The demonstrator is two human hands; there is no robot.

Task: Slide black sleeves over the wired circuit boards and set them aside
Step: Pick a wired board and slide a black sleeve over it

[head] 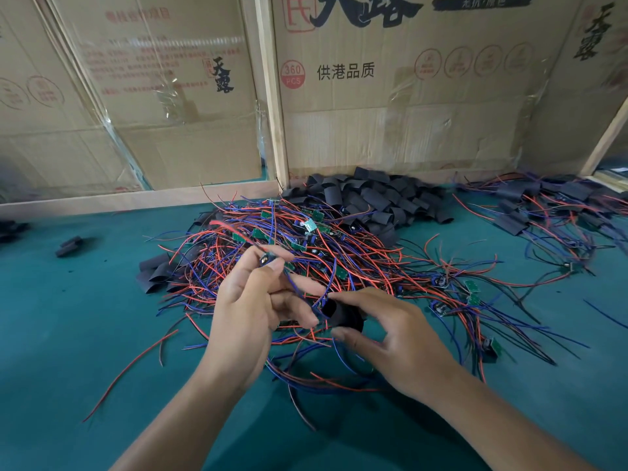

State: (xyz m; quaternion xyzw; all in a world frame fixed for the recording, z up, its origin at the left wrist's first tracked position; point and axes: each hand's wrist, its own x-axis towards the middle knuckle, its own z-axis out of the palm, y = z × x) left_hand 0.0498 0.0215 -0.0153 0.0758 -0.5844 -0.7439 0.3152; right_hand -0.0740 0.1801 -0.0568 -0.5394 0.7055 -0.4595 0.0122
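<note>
My right hand (401,338) sits closest, thumb and forefinger pinching one black sleeve (341,314), its mouth held open toward the other hand. My left hand (251,307) is up, fingertips pinching a small circuit board (266,259) with its blue wire (295,283) trailing down to the sleeve's opening. So I judge we're mid-threading: next the wires feed through and the board follows, which calls for keeping that mouth round. Counting: one board and one sleeve in hand. The wire tangle (306,246) holds too many boards to number, likewise the sleeve heap (377,198) behind. Finished pieces (550,205) lie far right on the green table (85,317).
</note>
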